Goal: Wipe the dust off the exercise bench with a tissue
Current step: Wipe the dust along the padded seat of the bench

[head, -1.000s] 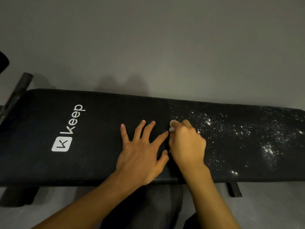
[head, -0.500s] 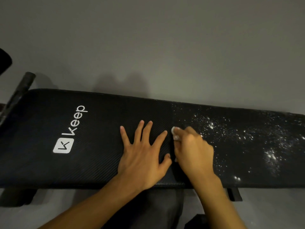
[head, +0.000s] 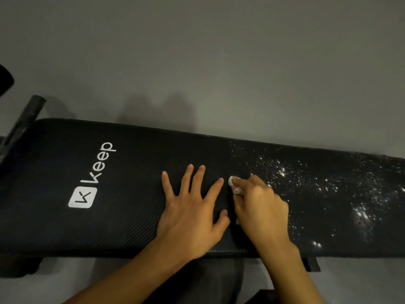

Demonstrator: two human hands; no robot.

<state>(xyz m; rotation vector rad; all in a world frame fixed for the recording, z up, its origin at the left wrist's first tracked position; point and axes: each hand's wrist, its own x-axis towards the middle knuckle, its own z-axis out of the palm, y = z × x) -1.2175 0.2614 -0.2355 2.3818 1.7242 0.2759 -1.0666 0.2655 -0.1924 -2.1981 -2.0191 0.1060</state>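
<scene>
A long black padded exercise bench with a white "Keep" logo lies across the view. White dust specks cover its right half; the left half looks dark and free of specks. My right hand presses a small crumpled white tissue onto the pad at the dusty area's left edge; only a bit of tissue shows past the fingertips. My left hand lies flat on the pad just left of it, fingers spread, holding nothing.
Grey floor lies beyond the bench. A black bar sticks up at the bench's left end. A bench leg shows under the near edge, and my dark-clothed legs are below the bench's front.
My right hand with the tissue has shifted slightly right and toward me along the dust's edge. The left hand has stayed flat in place.
</scene>
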